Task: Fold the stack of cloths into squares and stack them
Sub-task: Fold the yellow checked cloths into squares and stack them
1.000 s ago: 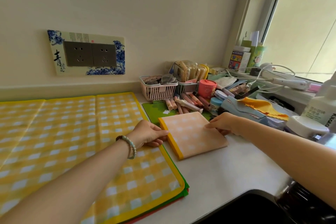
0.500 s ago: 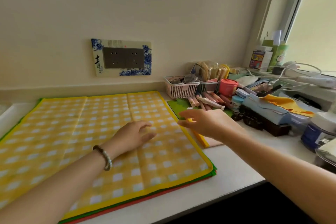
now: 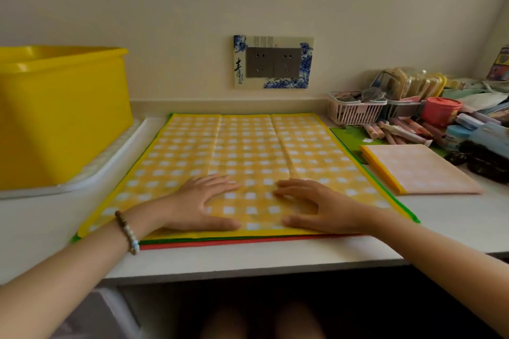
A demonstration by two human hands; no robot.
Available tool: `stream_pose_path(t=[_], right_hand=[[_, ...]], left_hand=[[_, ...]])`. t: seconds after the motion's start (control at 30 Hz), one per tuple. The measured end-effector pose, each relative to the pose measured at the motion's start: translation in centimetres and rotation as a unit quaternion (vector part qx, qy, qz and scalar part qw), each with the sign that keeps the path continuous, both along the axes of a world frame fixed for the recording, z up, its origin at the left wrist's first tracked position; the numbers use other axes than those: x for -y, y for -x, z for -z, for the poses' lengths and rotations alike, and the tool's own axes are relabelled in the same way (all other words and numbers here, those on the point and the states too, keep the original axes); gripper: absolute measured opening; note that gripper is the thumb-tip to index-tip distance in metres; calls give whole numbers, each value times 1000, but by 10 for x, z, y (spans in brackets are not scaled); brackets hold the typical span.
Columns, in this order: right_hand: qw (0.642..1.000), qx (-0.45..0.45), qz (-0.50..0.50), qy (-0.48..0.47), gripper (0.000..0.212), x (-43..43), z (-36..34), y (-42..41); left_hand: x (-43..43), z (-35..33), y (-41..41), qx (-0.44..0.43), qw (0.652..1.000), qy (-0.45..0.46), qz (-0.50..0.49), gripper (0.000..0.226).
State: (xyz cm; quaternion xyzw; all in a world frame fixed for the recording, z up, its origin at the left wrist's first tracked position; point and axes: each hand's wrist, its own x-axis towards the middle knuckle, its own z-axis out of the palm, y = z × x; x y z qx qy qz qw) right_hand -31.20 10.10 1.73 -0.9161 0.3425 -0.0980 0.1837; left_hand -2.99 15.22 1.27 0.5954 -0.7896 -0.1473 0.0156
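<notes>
Both forearms reach in from the near edge and converge toward the middle.

Left hand (image 3: 203, 202): palm down, fingers (image 3: 223, 181) straight and slightly spread, pointing away and to the right, thumb along the near hem. It lies flat and grips nothing. There is a beaded bracelet (image 3: 128, 231) on the wrist.

Right hand (image 3: 316, 206): mirror pose, palm down, fingers (image 3: 289, 186) extended, pointing away and to the left, thumb near the hem. It also lies flat with nothing gripped. The two sets of fingertips are near each other but apart, with a strip of checks between them.

Yellow checked cloth (image 3: 248, 151): unfolded, directly under both sets of fingers, top sheet of the stack. It runs beyond the fingertips toward the wall and out past both hands sideways. Two crease lines run from the far hem toward the fingertips. Green and red edges of the lower cloths (image 3: 220, 245) show just nearer than the thumbs, on the white counter (image 3: 248, 261).

Folded cloth (image 3: 418, 168): pale square with a yellow edge, right of the right fingers and well apart from them, just beside the stack's right edge.

Left of the left fingers is a yellow bin (image 3: 60, 113) on a white tray (image 3: 110, 162). Beyond the fingertips is a socket plate (image 3: 273, 62) on the wall. Far right are a pink basket (image 3: 355, 111) and a red jar (image 3: 440, 111).
</notes>
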Motion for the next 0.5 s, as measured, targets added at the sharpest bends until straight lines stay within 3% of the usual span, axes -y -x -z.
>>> stream_pose_path(t=[0.2, 0.33, 0.5], right_hand=[[997, -52, -25, -52, 79, -8, -6, 4], [995, -56, -34, -81, 80, -8, -9, 6], [989, -62, -38, -126, 57, -6, -22, 6]], left_hand=[[-22, -5, -3, 0, 999, -42, 8, 110], [-27, -12, 1, -33, 998, -58, 2, 96], [-25, -24, -5, -122, 989, -80, -13, 72]])
